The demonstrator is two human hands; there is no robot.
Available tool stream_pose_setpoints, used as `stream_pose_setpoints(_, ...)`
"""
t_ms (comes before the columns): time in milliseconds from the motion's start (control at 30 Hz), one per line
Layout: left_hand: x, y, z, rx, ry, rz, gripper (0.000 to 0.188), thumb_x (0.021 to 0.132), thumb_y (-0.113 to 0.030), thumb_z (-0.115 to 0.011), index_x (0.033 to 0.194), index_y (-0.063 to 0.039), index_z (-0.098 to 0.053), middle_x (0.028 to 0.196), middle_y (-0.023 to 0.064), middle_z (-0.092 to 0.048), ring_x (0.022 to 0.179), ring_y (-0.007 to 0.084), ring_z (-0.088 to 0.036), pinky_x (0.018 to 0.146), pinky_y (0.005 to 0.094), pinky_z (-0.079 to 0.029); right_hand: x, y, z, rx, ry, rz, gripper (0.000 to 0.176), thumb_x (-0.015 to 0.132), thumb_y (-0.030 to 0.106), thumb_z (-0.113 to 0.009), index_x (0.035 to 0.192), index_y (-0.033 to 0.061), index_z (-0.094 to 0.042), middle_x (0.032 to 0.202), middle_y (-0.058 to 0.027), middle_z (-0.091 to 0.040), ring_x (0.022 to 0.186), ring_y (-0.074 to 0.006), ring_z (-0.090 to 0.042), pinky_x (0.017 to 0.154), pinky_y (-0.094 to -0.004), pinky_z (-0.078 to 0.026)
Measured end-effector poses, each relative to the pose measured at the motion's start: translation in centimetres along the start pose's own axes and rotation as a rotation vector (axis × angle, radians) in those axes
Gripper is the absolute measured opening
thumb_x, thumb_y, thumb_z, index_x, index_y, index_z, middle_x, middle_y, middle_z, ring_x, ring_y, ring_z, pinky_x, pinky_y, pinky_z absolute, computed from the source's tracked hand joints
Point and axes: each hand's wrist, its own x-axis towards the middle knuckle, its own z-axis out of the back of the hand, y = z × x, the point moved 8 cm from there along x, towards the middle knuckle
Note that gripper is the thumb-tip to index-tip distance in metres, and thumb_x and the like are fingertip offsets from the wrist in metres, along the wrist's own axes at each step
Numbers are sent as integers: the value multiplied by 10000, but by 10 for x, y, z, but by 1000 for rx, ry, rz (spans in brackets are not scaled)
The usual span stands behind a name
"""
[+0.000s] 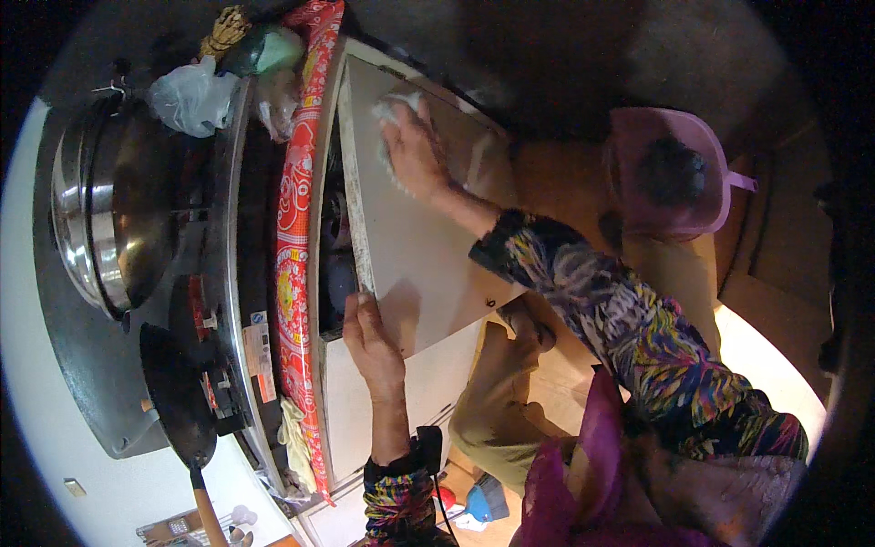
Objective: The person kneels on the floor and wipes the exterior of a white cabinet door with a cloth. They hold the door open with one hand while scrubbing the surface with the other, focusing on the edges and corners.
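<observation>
A cream cabinet door [437, 225] stands ajar below the counter, with a worn, dirty top edge. My left hand [374, 345] grips that edge near its lower corner in the picture, thumb over the rim. Pressed flat against the door's face, my right hand [413, 154] holds a white cloth [398, 106] that is bunched under the palm and fingers. Through the gap beside the door, the dark cabinet interior [338, 273] shows some items too dim to tell.
A red patterned covering [295, 212] lines the counter edge. Above are a lidded steel wok [102, 212] and a black frying pan [179, 396] on a gas stove [229, 225]. A pink dustpan or basket [714, 164] holds something dark. A blue brush [487, 498] lies near my knee.
</observation>
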Motion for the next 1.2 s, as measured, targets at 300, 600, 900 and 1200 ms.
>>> stream_pose_setpoints(300,-3,-4,-3,-41,-65,-38,359,978,-312,-441,881,23,-526,749,17,-489,722,117,-432,662,252,-377,-99,64,30,165,261,68,360,865,110,-572,1219,108,-501,1195,-233,-493,1084,-439,-496,893,-472,-433)
stream_pose_setpoints(600,6,4,5,-77,-20,9,345,984,-305,-446,868,12,-518,772,-14,-471,746,91,-416,674,221,-357,-18,13,-9,101,163,20,283,911,157,-533,1186,95,-508,1116,-225,-520,1033,-440,-508,863,-488,-430)
stream_pose_setpoints(900,7,1,4,-19,14,31,304,993,-269,-441,841,-12,-496,768,-21,-437,755,77,-396,661,215,-331,-18,3,-1,173,99,55,265,905,166,-541,1156,84,-523,1111,-214,-528,1007,-437,-516,836,-470,-444)
stream_pose_setpoints(1200,3,2,2,-89,-37,65,295,989,-251,-437,786,-38,-441,727,-33,-371,695,74,-330,608,231,-293,73,6,-24,-32,-87,229,253,896,213,-536,1093,57,-511,1065,-233,-543,990,-444,-519,811,-499,-432)
